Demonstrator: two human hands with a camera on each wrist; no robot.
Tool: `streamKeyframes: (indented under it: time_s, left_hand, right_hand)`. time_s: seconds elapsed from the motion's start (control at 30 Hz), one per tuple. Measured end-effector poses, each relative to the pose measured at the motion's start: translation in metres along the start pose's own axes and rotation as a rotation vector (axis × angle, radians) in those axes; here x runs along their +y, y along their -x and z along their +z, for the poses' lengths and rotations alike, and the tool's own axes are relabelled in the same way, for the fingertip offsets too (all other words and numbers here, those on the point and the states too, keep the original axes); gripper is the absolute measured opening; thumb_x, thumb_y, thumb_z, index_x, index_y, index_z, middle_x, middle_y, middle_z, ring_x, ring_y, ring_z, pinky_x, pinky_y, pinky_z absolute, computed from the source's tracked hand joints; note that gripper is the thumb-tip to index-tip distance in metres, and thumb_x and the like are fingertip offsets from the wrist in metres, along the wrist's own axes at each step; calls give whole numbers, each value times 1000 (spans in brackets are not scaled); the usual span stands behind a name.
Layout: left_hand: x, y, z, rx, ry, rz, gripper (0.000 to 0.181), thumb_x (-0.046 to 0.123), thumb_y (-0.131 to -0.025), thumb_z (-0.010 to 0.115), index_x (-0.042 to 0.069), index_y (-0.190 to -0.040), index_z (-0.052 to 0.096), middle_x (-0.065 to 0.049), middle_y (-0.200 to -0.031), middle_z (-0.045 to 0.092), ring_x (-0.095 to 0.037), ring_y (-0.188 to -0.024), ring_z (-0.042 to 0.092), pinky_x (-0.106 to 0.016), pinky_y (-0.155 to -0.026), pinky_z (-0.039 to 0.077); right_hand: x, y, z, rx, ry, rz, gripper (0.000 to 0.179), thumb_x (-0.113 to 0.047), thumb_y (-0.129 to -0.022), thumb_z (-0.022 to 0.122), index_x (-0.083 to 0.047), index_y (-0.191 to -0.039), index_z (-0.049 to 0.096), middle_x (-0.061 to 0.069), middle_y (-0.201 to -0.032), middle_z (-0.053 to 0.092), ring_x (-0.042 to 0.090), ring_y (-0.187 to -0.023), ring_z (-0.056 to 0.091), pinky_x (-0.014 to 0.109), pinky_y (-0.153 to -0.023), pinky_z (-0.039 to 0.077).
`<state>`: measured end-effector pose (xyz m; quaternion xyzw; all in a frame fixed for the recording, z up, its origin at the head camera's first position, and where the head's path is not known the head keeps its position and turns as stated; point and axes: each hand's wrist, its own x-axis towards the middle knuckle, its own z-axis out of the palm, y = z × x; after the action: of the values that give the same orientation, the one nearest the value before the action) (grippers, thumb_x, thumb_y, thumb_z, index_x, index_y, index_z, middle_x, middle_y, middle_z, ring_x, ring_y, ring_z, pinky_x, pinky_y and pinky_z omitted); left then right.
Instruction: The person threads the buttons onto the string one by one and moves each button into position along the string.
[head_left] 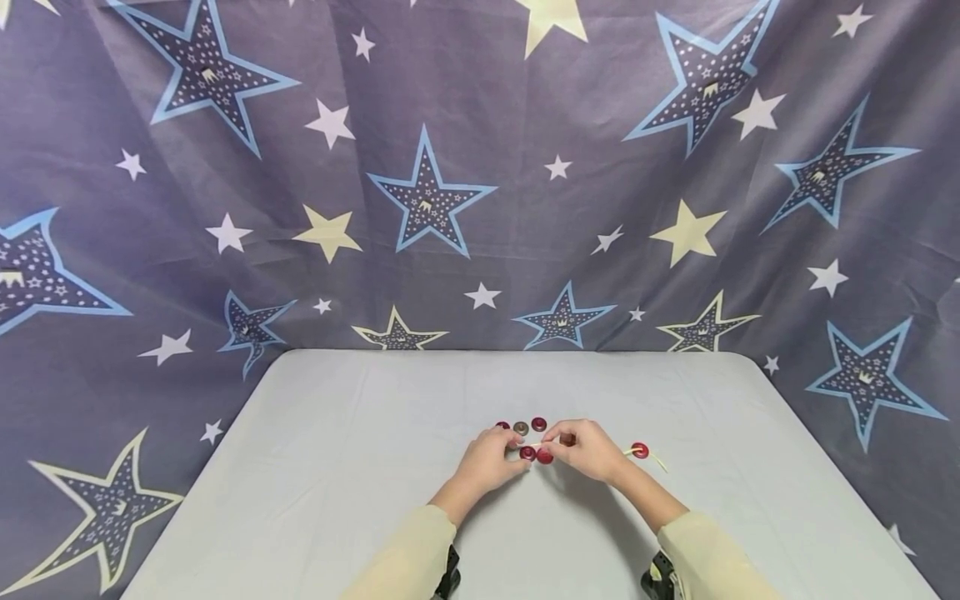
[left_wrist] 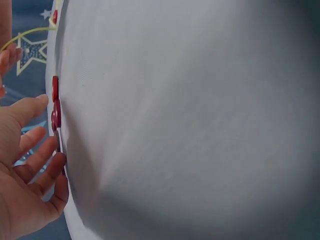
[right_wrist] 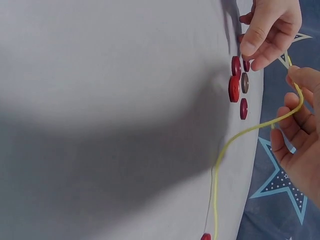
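Observation:
In the head view my left hand (head_left: 487, 460) is over the table beside a group of buttons, fingers loosely bent and spread. The left wrist view shows nothing between its thumb and fingers. My right hand (head_left: 590, 452) pinches a yellow cord (right_wrist: 235, 136) near one end, thumb against fingers. The cord's tip sticks out toward the left hand. Its other end passes through a red button (head_left: 640, 450) lying to the right. Close to the left fingertips lie a bright red button (head_left: 544, 456), a dark red button (head_left: 527, 453) and a brown button (head_left: 521, 427).
Another dark red button (head_left: 538, 423) is just behind, and one more (head_left: 503, 425) is partly covered by the left hand. All lie on a white-covered table (head_left: 360, 500). A star-patterned curtain (head_left: 480, 208) hangs along the table's back and sides.

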<state>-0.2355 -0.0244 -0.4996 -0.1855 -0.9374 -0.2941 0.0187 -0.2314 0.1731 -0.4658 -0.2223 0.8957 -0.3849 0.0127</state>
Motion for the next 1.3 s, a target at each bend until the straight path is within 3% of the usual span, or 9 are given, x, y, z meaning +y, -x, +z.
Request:
streamKeyframes:
  time_s: [0.2,0.4,0.93,1.3]
  left_hand:
    - [2,-3,2,16,-56,0,35,34,-76,75,12,-104,69,1,-91,63,-16,-85,56,-33,-75,45]
    - [3,-7,7,-16,-140,-16,38,41,-76,74,16,-105,69,4,-87,58,-12,-80,50,-29,-69,41]
    - [3,-11,11,-47,-224,-7,34,43,-76,72,18,-100,69,4,-85,52,-14,-80,48,-30,-67,40]
    - [3,-13,11,-48,-220,-19,27,41,-76,73,19,-90,68,5,-79,48,-13,-75,45,-28,-63,36]
  right_hand:
    - [0,0,0,-4,-5,4,9,-19,-86,66,-11,-86,70,-5,-61,53,1,-52,40,19,-47,36]
    - [-1,-1,-1,2,-4,-4,4,-16,-85,67,-13,-84,70,-6,-60,52,0,-52,39,18,-48,35]
    - [2,-1,-3,12,-14,-24,8,-13,-85,66,-8,-89,71,-4,-59,51,0,-51,39,18,-48,35]
    - [-1,-2,-1,2,-8,-13,6,-13,-85,65,-13,-86,71,-6,-60,52,1,-52,40,19,-48,37]
